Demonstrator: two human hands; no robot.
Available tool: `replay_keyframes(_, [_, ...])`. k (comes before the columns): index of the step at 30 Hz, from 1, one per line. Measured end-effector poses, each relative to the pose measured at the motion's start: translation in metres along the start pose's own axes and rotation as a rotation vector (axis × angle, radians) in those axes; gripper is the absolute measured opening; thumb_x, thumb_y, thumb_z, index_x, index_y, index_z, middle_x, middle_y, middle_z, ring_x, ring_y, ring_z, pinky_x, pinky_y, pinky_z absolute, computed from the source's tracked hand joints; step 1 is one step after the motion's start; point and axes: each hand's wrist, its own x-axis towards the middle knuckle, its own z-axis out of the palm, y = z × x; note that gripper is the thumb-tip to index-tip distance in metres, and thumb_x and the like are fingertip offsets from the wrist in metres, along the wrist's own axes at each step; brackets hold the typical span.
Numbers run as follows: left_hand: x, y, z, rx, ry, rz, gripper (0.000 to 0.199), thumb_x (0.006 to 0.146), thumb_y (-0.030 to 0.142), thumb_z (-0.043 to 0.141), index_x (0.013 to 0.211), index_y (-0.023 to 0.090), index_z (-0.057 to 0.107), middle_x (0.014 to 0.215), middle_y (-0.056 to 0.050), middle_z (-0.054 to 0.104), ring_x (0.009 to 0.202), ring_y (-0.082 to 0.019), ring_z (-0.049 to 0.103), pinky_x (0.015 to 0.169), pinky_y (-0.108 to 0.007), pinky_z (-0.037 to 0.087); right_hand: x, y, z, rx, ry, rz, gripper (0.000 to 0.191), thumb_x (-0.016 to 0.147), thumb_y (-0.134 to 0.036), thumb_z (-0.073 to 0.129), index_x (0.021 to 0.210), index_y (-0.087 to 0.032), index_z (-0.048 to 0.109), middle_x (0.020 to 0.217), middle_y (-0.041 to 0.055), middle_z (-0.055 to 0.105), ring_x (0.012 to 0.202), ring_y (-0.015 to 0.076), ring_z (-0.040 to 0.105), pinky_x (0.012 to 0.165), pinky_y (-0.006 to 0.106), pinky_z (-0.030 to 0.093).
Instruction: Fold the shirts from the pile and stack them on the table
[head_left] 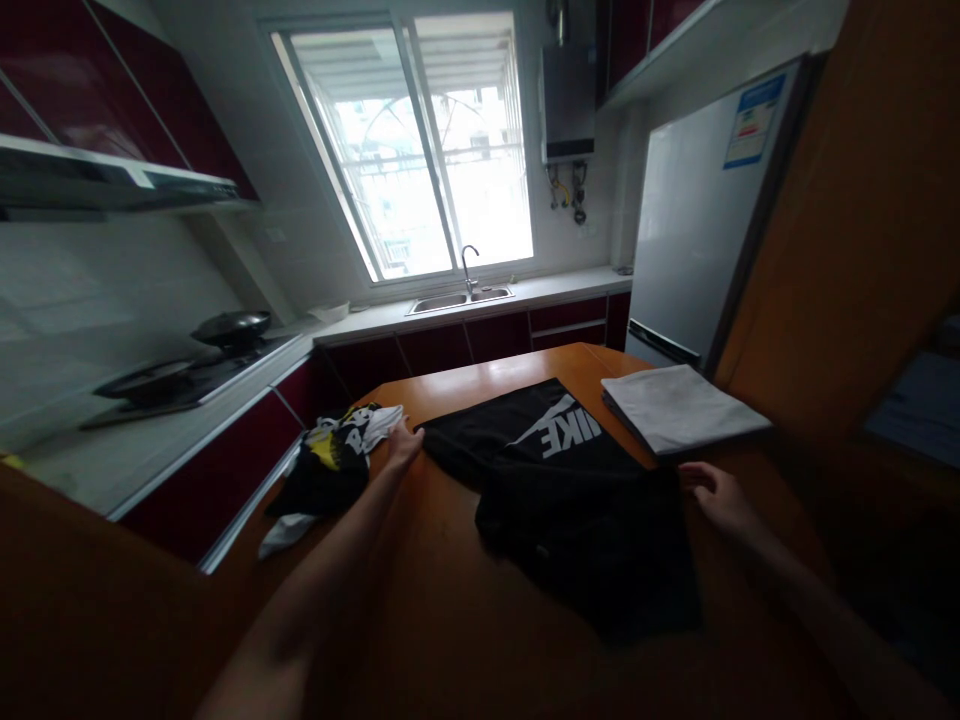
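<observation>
A black garment [585, 510] with white NIKE lettering lies partly folded over on the orange-brown wooden table [442, 600]. At its far left corner is my left hand [406, 443], fingers closed on the edge of the black cloth. My right hand [712, 492] is by the garment's right edge, its fingers bent and pinched on the dark cloth there. Left of my left hand sits a crumpled heap of clothes [330, 465] in black, white and yellow. A folded light grey cloth stack [682, 405] rests at the right, just beyond my right hand.
Past the table runs a counter [375, 318] with a sink [442, 303] and faucet [468, 268] under a window. Pans [232, 327] stand on the stove at the left. A fridge [690, 220] and wooden panel rise at the right.
</observation>
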Motion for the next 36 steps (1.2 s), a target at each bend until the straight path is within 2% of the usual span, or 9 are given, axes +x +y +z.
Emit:
replay_keyframes(3, [-0.043,-0.011,-0.005,0.121,-0.097,0.226,0.029,0.074,0.019,0.069,0.103,0.017,0.066,0.102,-0.008,0.068,0.098,-0.024,0.065,0.091,-0.036,0.053,-0.021,-0.013,0.0,-0.215,0.088,-0.223,0.03,0.076,-0.032,0.05,0.095,-0.018,0.069,0.101,0.0122,0.07,0.095,0.026,0.067,0.09,0.039,0.052])
replay_keyframes(6, [-0.105,-0.026,-0.014,0.277,-0.445,0.472,0.022,0.081,0.038,0.067,0.091,0.018,0.068,0.083,-0.004,0.066,0.076,-0.02,0.064,0.074,-0.033,0.055,-0.051,-0.026,0.012,-0.309,-0.031,-0.333,0.033,0.086,-0.042,0.05,0.103,-0.02,0.068,0.106,0.0109,0.066,0.096,0.0254,0.065,0.088,0.037,0.052])
replay_keyframes(10, [-0.177,-0.037,-0.027,0.345,-0.788,0.55,0.049,0.075,0.041,0.078,0.119,0.023,0.067,0.094,-0.003,0.067,0.08,-0.019,0.063,0.074,-0.031,0.054,-0.08,-0.029,0.035,-0.503,-0.137,-0.316,0.038,0.086,-0.045,0.058,0.115,-0.023,0.066,0.113,0.0109,0.064,0.099,0.0282,0.064,0.079,0.037,0.052])
replay_keyframes(13, [-0.204,-0.036,-0.025,0.381,-0.696,0.614,0.045,0.073,0.032,0.08,0.117,0.025,0.07,0.103,-0.006,0.066,0.094,-0.022,0.063,0.083,-0.033,0.052,-0.084,-0.021,0.047,-0.642,-0.145,-0.311,0.029,0.084,-0.037,0.06,0.109,-0.023,0.067,0.107,0.0113,0.065,0.097,0.0294,0.063,0.073,0.036,0.05])
replay_keyframes(16, [-0.207,-0.03,-0.019,0.359,-0.6,0.614,0.013,0.084,0.021,0.064,0.092,0.021,0.074,0.09,-0.005,0.066,0.082,-0.019,0.063,0.074,-0.03,0.052,-0.077,-0.018,0.05,-0.643,-0.168,-0.312,0.014,0.085,-0.027,0.054,0.09,-0.022,0.067,0.096,0.0094,0.067,0.089,0.0258,0.065,0.071,0.034,0.048])
replay_keyframes(18, [-0.202,-0.021,-0.02,0.344,-0.532,0.647,0.015,0.085,0.017,0.057,0.086,0.021,0.071,0.084,-0.003,0.064,0.076,-0.017,0.062,0.071,-0.028,0.051,-0.072,-0.021,0.047,-0.55,-0.183,-0.3,0.013,0.084,-0.024,0.051,0.081,-0.022,0.063,0.089,0.0077,0.068,0.082,0.0228,0.066,0.07,0.032,0.047])
replay_keyframes(24, [-0.187,0.026,-0.065,0.319,-0.311,0.87,0.01,0.086,0.021,0.057,0.091,0.023,0.066,0.103,-0.006,0.061,0.099,-0.022,0.063,0.089,-0.035,0.051,-0.06,-0.039,0.017,-0.225,-0.038,-0.233,0.013,0.081,-0.031,0.049,0.082,-0.023,0.059,0.08,0.007,0.072,0.077,0.0231,0.069,0.066,0.031,0.05])
replay_keyframes(29, [-0.207,0.047,-0.114,0.49,-0.415,0.914,0.007,0.087,0.019,0.058,0.09,0.024,0.063,0.104,-0.006,0.068,0.097,-0.023,0.064,0.089,-0.036,0.05,-0.052,-0.032,-0.011,-0.181,0.12,-0.23,0.026,0.075,-0.031,0.051,0.096,-0.02,0.062,0.089,0.0119,0.074,0.082,0.0259,0.071,0.071,0.033,0.052])
replay_keyframes(36, [-0.274,0.033,-0.147,0.632,-0.782,0.761,0.008,0.082,0.025,0.072,0.081,0.028,0.065,0.083,-0.001,0.071,0.077,-0.02,0.065,0.073,-0.028,0.046,-0.036,0.012,-0.029,-0.217,0.144,-0.074,0.028,0.067,-0.029,0.057,0.091,-0.018,0.065,0.084,0.0125,0.073,0.079,0.0288,0.07,0.07,0.035,0.054])
